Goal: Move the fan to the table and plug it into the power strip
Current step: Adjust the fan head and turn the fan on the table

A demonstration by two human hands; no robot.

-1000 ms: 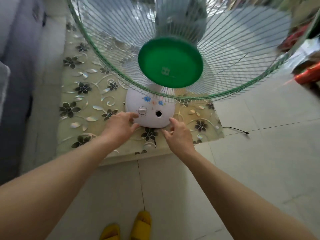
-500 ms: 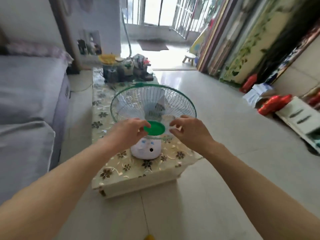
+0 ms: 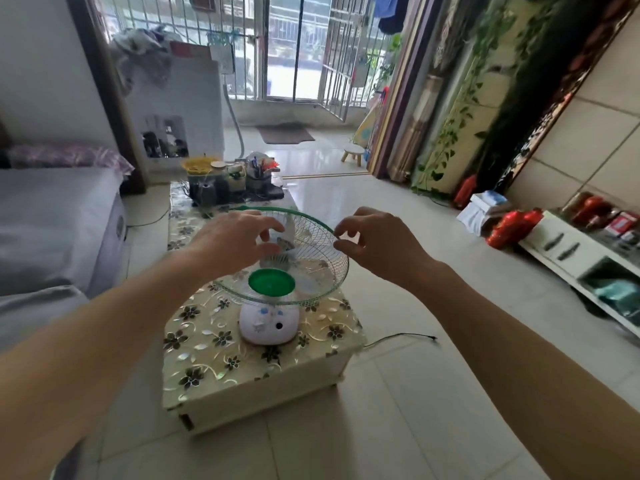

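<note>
A small fan (image 3: 269,322) with a white base, a green hub and a green-rimmed wire cage stands near the front end of a low table (image 3: 207,344) covered in a flowered cloth. My left hand (image 3: 235,240) hovers over the upper left of the cage with its fingers spread and curled. At the cage's upper right rim my right hand (image 3: 372,242) is held loosely curled, its fingertips right by the wires. Neither hand holds anything. A thin black cord (image 3: 401,337) trails from the table's right side onto the floor. No power strip can be made out.
Jars, a pen cup and other clutter (image 3: 228,181) crowd the table's far end. A grey bed (image 3: 52,230) runs along the left. To the right are a white low cabinet (image 3: 571,251), red bottles (image 3: 512,226) and stacked boxes. Tiled floor leads to a barred balcony door.
My hands left the fan's base and rose to the top of its cage. The view pulled back and lifted, so the fan now looks smaller and lower in frame.
</note>
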